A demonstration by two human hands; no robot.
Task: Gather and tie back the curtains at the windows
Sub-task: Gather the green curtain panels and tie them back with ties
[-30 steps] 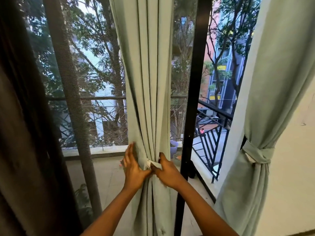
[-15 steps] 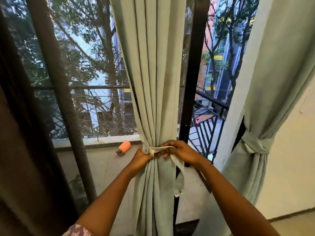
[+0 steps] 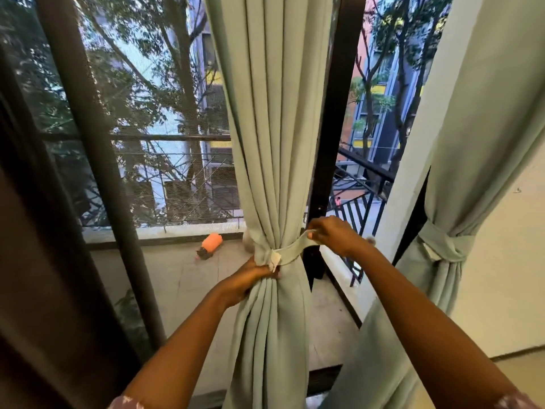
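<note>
A pale green curtain [image 3: 271, 143] hangs gathered in front of the dark window frame. A matching fabric tie-back strap [image 3: 292, 250] wraps around its waist. My left hand [image 3: 253, 274] pinches the gathered folds and the strap's white end at the curtain's left side. My right hand [image 3: 331, 234] holds the strap's other end, pulled out taut to the upper right. A second green curtain [image 3: 483, 149] at the right is tied with its own band [image 3: 442, 245].
A dark vertical frame post [image 3: 333, 128] stands just behind the curtain. A mesh screen panel [image 3: 147, 143] fills the left. An orange object [image 3: 211, 245] lies on the balcony floor. A black railing [image 3: 362, 202] and a white wall [image 3: 507, 276] are at the right.
My right hand has drawn the strap end out to the upper right, stretching it taut. My left hand shifted under the strap and now pins it against the folds.
</note>
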